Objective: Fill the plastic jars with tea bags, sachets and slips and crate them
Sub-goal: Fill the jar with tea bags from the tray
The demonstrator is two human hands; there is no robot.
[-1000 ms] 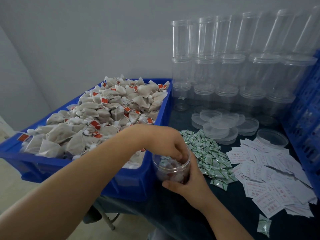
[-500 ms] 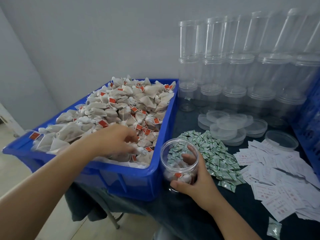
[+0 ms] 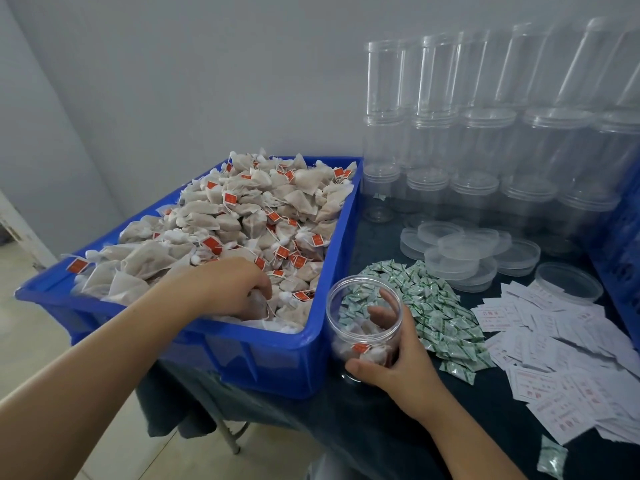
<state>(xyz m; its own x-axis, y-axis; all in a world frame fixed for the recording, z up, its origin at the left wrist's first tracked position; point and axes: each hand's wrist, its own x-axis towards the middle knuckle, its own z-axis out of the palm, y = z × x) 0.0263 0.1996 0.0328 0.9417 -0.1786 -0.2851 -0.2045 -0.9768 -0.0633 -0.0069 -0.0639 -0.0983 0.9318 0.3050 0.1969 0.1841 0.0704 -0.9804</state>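
1. Since a second ago the left hand [image 3: 235, 289] has left the mouth of the open jar [image 3: 365, 327] and gone left into the blue bin [image 3: 311, 358]; the camera has also drawn a little nearer, while the right hand [image 3: 398, 368] has kept its place on the jar.
2. Left fingers [image 3: 261, 289] are curled down into the tea bags [image 3: 242, 220] at the bin's near right corner; they appear to be closing round a bag or two, though the tips are buried and how many cannot be told.
3. Right fingers [image 3: 384, 308] wrap round the far side of the jar and show through its clear wall, the thumb lying across the near side low down; it is a firm steadying grip.
4. My reading of that hold: the jar stands on the dark cloth just beside the bin's right wall, mouth up, so each handful travels only a short way and the light plastic does not tip.
5. A few tea bags already lie in the jar's bottom; it looks far from full.
6. Green sachets [image 3: 436, 306] lie heaped just right of the jar, and white slips [image 3: 571, 358] spread further right, both within the right hand's reach, seemingly laid out in filling order.
7. Loose lids [image 3: 460, 251] and stacked empty jars [image 3: 485, 133] wait at the far side, by the wall; a blue crate [image 3: 620, 237] stands at the right edge.
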